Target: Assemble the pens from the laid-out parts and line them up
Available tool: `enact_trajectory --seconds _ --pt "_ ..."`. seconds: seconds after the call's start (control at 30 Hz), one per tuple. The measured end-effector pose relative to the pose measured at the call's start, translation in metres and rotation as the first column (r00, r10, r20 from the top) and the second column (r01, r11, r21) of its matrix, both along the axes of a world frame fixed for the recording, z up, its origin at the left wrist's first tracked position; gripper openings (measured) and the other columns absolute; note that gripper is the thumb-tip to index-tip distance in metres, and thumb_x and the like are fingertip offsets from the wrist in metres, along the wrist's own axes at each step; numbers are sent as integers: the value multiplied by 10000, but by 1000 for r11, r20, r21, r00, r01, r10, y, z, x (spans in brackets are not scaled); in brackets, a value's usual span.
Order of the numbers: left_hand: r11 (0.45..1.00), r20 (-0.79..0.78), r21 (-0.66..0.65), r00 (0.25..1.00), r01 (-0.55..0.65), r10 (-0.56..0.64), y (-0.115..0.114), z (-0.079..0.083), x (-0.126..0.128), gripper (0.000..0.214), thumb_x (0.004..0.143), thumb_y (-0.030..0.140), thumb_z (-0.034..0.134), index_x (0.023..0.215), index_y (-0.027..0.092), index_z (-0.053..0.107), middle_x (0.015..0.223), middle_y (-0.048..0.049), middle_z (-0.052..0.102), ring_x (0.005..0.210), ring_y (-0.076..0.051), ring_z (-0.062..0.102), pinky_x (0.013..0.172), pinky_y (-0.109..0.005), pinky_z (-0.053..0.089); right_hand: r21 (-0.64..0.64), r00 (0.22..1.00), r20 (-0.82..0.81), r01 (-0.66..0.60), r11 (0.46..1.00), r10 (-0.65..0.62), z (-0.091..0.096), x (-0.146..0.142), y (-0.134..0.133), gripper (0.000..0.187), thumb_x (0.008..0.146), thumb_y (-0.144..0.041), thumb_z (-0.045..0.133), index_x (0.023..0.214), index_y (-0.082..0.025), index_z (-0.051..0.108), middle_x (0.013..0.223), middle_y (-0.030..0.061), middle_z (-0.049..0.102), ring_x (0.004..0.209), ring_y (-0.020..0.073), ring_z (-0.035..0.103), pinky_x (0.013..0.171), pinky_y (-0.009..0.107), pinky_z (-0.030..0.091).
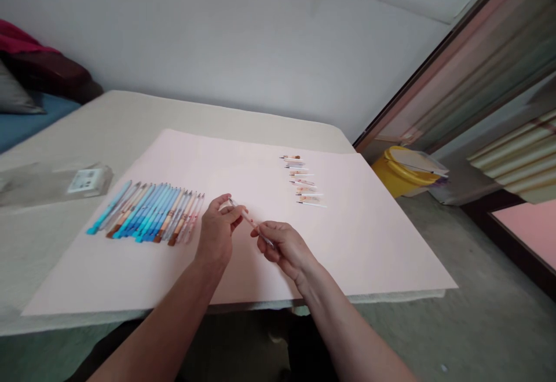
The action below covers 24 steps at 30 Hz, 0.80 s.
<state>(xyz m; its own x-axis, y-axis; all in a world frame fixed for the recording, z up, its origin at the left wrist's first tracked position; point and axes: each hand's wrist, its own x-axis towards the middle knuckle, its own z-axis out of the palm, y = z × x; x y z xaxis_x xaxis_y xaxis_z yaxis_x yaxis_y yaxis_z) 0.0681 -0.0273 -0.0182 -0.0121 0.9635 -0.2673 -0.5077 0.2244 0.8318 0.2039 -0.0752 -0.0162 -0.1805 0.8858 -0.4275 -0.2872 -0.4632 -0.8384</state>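
Note:
Between my hands, above the pink sheet (pixel 260 278), is a slim pale pen (pixel 248 217) with small reddish marks, held at a slant. My left hand (pixel 219 226) pinches its upper-left end. The fingers of my right hand (pixel 282 246) are closed round its lower-right end, partly hiding it. Left of my left hand lies a row of several pens (pixel 152 211) in blue, grey, orange-brown and pale pink, side by side. Beyond my right hand, a column of several pen parts (pixel 304 182) lies on the sheet, thin white refills and short printed barrel pieces.
A clear plastic bag (pixel 47 185) with a white label lies at the table's left. The pink sheet covers a pale tablecloth (pixel 208 110) against a white wall (pixel 243 40). A yellow bucket (pixel 393 171) stands on the floor past the right edge.

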Motion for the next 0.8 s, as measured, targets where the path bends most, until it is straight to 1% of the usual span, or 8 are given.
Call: enact_trajectory --seconds 0.1,0.37,0.47,0.57,0.63,0.7,0.73,0.8 --pt "1000 1 -4 1000 -12 12 0 1 0 491 633 145 692 1087 146 505 714 -37 646 738 -155 619 785 -340 456 -11 999 -38 -1 1000 0 -2 -1 0 237 767 -363 583 772 -128 604 496 -15 555 320 28 293 377 218 115" --pt "999 -4 -44 1000 -11 11 0 -2 -1 516 629 162 703 1101 143 494 766 -62 653 790 -169 619 796 -345 451 -5 999 -33 -13 1000 13 -3 -6 0 233 766 -359 589 781 -126 600 504 -9 572 320 34 319 375 223 125" --pt "992 -113 -109 992 -62 49 1 -8 -2 511 631 223 721 1092 158 510 898 -81 637 866 -172 600 830 -351 429 -17 999 -26 20 1000 -21 -5 -10 0 232 756 -355 594 785 -125 599 510 -6 579 323 38 337 370 221 126" --pt "973 -291 -148 948 -175 127 3 -12 -4 540 647 299 715 1129 188 497 1101 -101 566 1009 -198 551 877 -372 403 -37 998 -22 51 998 -52 -8 -16 2 233 733 -345 608 792 -119 598 536 4 602 326 40 357 367 217 139" --pt "967 -413 -56 887 -250 206 4 -8 -5 571 666 304 697 1177 202 463 1192 -106 517 1089 -205 512 913 -371 387 -43 998 -21 65 997 -66 -12 -22 5 236 722 -340 614 800 -118 596 564 14 623 329 42 372 366 215 154" --pt "965 -511 126 818 -232 263 2 -1 -6 508 711 278 650 1179 205 464 1183 -94 534 1093 -193 516 916 -355 395 -46 998 -22 66 997 -67 -17 -29 8 224 709 -328 617 789 -121 589 574 17 627 336 46 383 365 213 159" --pt "960 -553 222 789 -169 267 0 3 -5 432 741 264 616 1150 204 489 1137 -81 568 1060 -185 538 898 -343 410 -48 998 -19 67 997 -68 -20 -34 10 208 697 -314 619 774 -124 584 555 7 612 339 48 383 366 213 159" --pt "931 -633 361 748 57 200 -9 9 -2 235 807 253 527 1034 205 562 976 -46 637 919 -169 595 819 -319 453 -43 996 2 88 995 -88 -27 -45 13 174 677 -288 606 744 -131 575 486 -30 544 342 50 361 371 211 166"
